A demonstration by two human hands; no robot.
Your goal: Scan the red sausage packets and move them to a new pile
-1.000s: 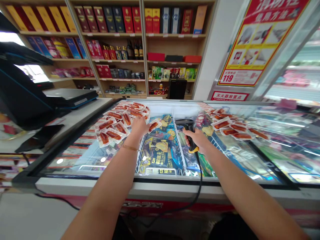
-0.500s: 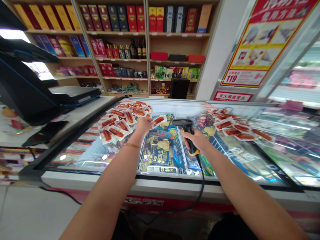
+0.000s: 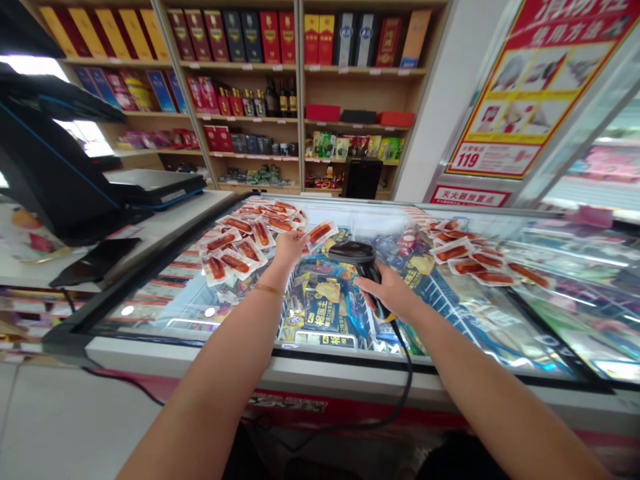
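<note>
Between the fingers of my left hand is a clear vacuum pack with a reddish-brown sausage, tilted up over the freezer glass. My right hand is wrapped round the grip of a black barcode scanner with yellow trim. Its head points left, just below and right of the sausage pack, apart from it. A heap of similar packed sausages lies on the glass to the left of my left hand. A second, smaller pile of sausage packs lies to the right, beyond my right hand.
A chest freezer with a glass top holds bagged goods in wire baskets. The scanner cable hangs over its front edge. A counter with a scale and dark terminal stands at left. Shelves of boxes and bottles line the back.
The scanner has moved slightly left and its head has turned more toward the sausage pack. My left hand has raised and tilted the pack a little. The view has shifted slightly.
</note>
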